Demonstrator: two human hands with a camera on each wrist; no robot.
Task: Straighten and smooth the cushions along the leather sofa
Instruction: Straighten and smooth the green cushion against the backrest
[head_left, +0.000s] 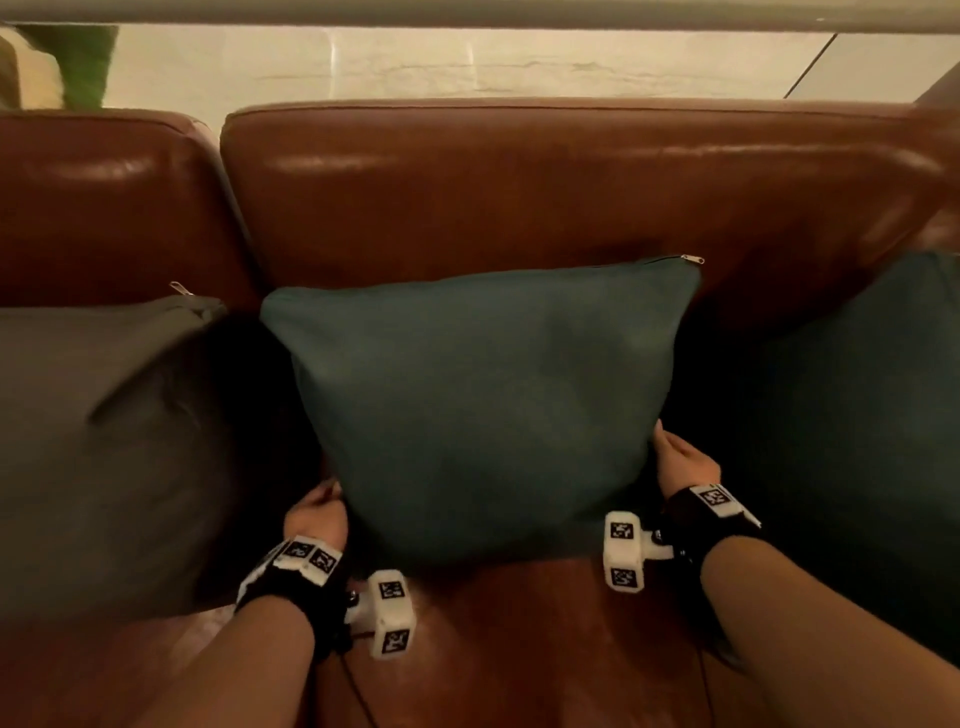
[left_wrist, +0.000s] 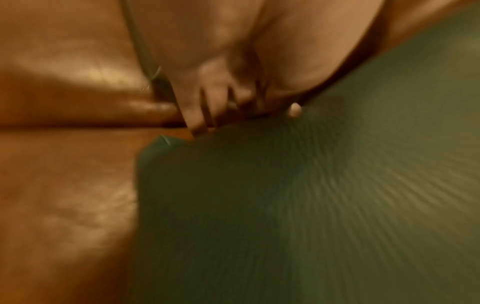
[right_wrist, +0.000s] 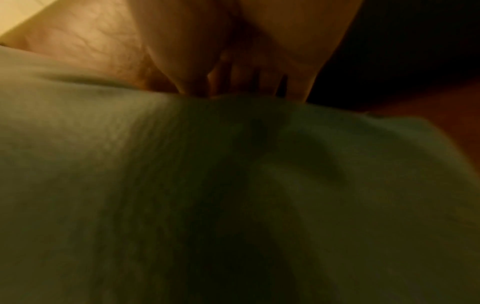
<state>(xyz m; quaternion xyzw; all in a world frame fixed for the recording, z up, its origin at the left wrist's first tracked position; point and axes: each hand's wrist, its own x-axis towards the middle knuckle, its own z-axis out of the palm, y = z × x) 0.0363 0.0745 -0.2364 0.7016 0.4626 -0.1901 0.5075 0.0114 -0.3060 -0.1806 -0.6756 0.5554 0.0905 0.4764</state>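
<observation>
Against a pale wall stands the brown leather sofa (head_left: 519, 197), its seat glossy. On it lean three cushions: a grey cushion (head_left: 104, 441), the middle teal cushion (head_left: 483, 405), another teal cushion (head_left: 872, 415). Left hand (head_left: 314, 514) and right hand (head_left: 683, 460) each grasp the middle one's lower side edges, fingers curled behind.

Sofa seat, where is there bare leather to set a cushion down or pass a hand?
Bare seat leather shows in front of the middle teal cushion, between the two forearms. A narrow dark gap lies between that cushion and the grey cushion, where the left hand grips. The right hand fills the gap beside the right teal cushion. Along the backrest it is crowded.
</observation>
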